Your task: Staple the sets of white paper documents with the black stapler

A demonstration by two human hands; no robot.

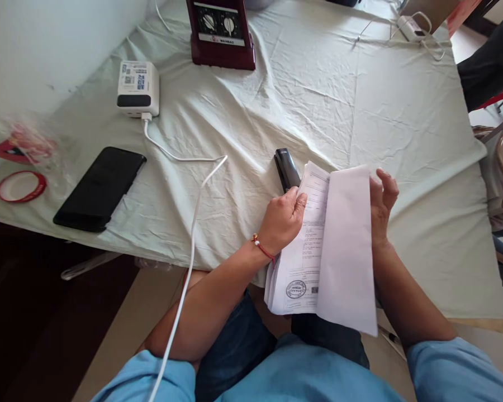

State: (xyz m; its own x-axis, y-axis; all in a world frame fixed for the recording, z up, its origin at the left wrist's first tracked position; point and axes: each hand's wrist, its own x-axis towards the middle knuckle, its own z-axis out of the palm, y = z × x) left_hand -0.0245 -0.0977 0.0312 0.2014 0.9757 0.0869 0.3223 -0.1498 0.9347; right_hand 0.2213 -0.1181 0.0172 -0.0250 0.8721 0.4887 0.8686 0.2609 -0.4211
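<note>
My left hand [284, 219] is closed on the upper left edge of a stack of printed papers [312, 240], its thumb pressed on top. A round dark stamp mark shows near the bottom of the printed page. The top sheet [347, 245] is lifted and turned over, its blank side facing me. At that sheet's upper right edge is my right hand [380, 206], with bent fingers partly hidden behind the paper. Just beyond my left hand lies a black stapler [287, 167], its near end covered by the hand and papers.
A black phone [100, 188], a red tape roll [22, 186] and a plastic bag [33, 142] lie at the left. A white cable [193, 223] runs from a white charger box [138, 86] across my left arm. A dark red timer-like device [222, 33] stands behind.
</note>
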